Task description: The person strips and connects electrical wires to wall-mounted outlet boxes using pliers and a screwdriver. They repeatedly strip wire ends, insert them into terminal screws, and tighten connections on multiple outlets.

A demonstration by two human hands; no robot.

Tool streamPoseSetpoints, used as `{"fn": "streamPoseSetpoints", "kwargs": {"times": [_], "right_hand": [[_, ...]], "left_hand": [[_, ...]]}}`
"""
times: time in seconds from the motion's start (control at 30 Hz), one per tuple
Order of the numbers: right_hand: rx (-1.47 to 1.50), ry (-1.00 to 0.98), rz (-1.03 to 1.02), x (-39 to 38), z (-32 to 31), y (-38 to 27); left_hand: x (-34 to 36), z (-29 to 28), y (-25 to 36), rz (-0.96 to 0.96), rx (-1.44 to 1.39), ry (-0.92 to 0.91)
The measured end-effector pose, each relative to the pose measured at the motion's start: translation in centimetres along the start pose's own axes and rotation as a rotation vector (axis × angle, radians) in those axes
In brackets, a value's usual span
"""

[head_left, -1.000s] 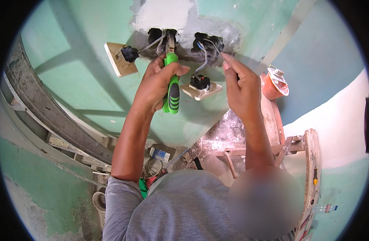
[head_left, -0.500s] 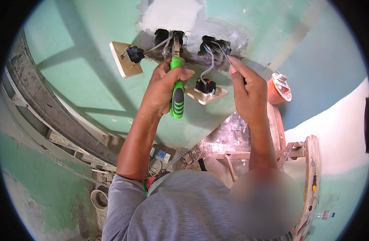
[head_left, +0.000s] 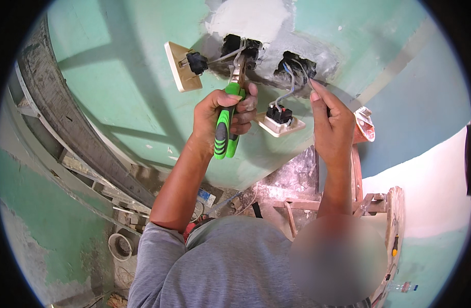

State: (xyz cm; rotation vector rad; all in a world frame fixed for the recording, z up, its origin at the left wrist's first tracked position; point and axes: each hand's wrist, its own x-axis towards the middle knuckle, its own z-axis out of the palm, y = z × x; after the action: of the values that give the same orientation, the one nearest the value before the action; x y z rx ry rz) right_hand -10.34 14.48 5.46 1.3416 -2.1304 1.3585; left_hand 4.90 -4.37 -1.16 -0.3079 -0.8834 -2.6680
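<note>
My left hand [head_left: 225, 110] is wrapped round green-handled pliers [head_left: 222, 133], whose jaws reach up to the grey wires at the left wall cavity [head_left: 231, 45]. My right hand [head_left: 333, 115] pinches a grey wire [head_left: 307, 76] coming out of the right cavity [head_left: 293, 61]. Two pale plates with black wiring modules hang by their cables: one [head_left: 175, 61] tilted left of the pliers, the other [head_left: 274, 128] lower, between my hands.
An orange bucket [head_left: 362, 131] is behind my right hand, above a wooden ladder [head_left: 393, 208] on the right. A long curved grey structure [head_left: 61, 128] runs along the left, with a round container [head_left: 121, 245] and cords below.
The view has shifted, so the wall cavities and both hands appear farther right. My left hand has turned, showing more fingers round the pliers. My right hand still pinches the wire.
</note>
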Motion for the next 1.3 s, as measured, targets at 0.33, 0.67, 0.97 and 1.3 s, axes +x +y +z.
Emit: {"fn": "streamPoseSetpoints", "kwargs": {"times": [0.33, 0.67, 0.97, 1.3], "right_hand": [[0.019, 0.004, -0.009, 0.0, 0.1, -0.2], [0.001, -0.004, -0.041, 0.1, -0.2, 0.1], [0.033, -0.01, -0.08, 0.6, -0.3, 0.8], [0.017, -0.002, -0.039, 0.8, -0.3, 0.3]], "left_hand": [[0.5, 2.6, -0.3, 0.096, 0.366, 0.2], [0.6, 0.8, -1.2, 0.212, 0.143, 0.058], [-5.4, 1.2, -5.5, 0.064, 0.233, 0.231], [-13.4, 0.3, -8.6, -0.264, 0.251, 0.023]]}}
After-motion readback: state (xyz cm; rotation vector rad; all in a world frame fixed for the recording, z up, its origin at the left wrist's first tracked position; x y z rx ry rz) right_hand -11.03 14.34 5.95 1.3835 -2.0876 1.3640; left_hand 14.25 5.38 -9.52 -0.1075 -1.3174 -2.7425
